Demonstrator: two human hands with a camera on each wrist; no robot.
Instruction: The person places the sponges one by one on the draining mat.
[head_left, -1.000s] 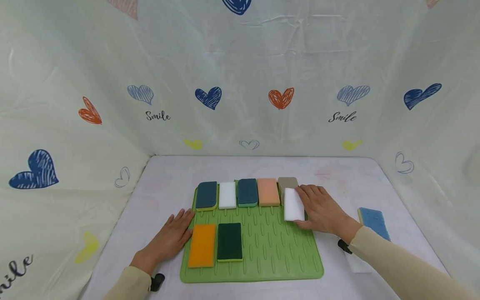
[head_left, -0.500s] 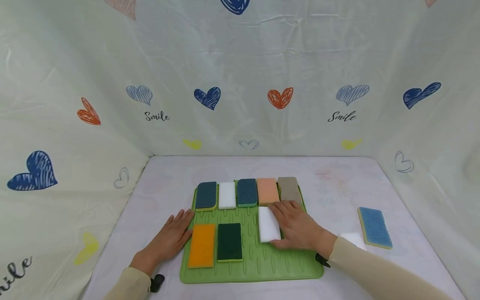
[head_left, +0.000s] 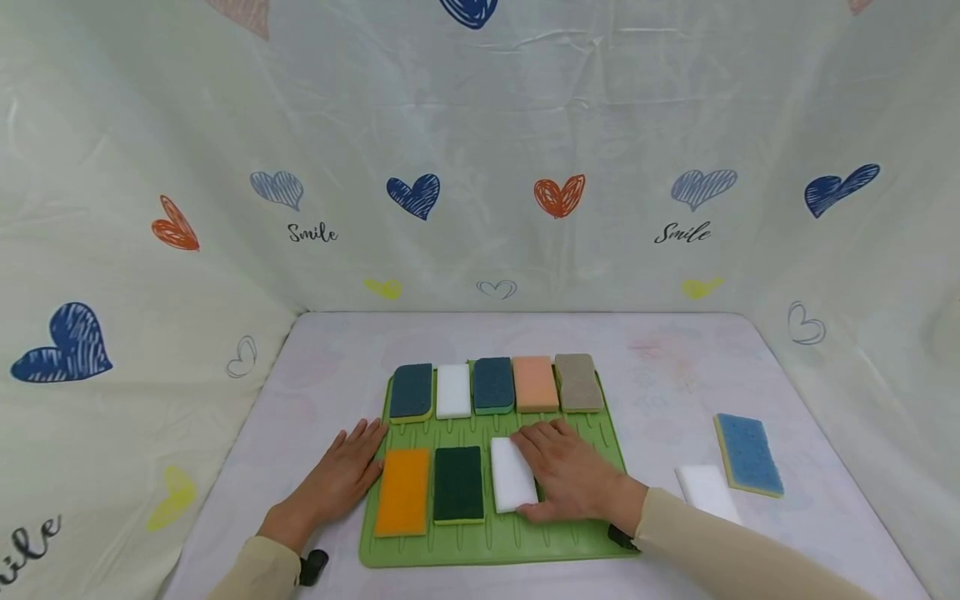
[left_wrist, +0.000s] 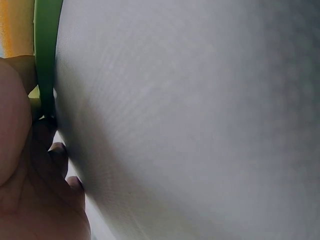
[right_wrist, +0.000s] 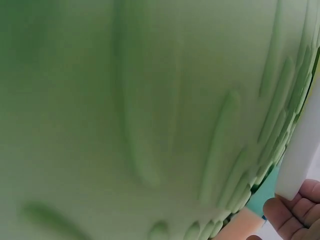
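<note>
In the head view my right hand point(head_left: 573, 477) grips a white sponge point(head_left: 512, 475) by its right side, over the front half of a green ridged mat point(head_left: 555, 546). To the left of that sponge lie a dark green scouring sponge point(head_left: 459, 485) and an orange sponge point(head_left: 402, 493). The right wrist view shows the fingers at one end of the white sponge point(right_wrist: 300, 150); whether it touches the mat is hard to tell. My left hand point(head_left: 330, 479) lies with straight fingers against the mat's left edge.
Along the mat's back edge runs a row: a blue-grey sponge point(head_left: 412, 392), a white one, another blue-grey one, a peach sponge point(head_left: 536, 384) and a beige sponge point(head_left: 579, 383). Right of the mat, a blue sponge point(head_left: 748, 454) and a white sponge point(head_left: 707, 492) lie on the table.
My right hand has carried the white sponge from near the beige sponge leftward and toward me, to beside the dark green one. My left hand has stayed in place.
</note>
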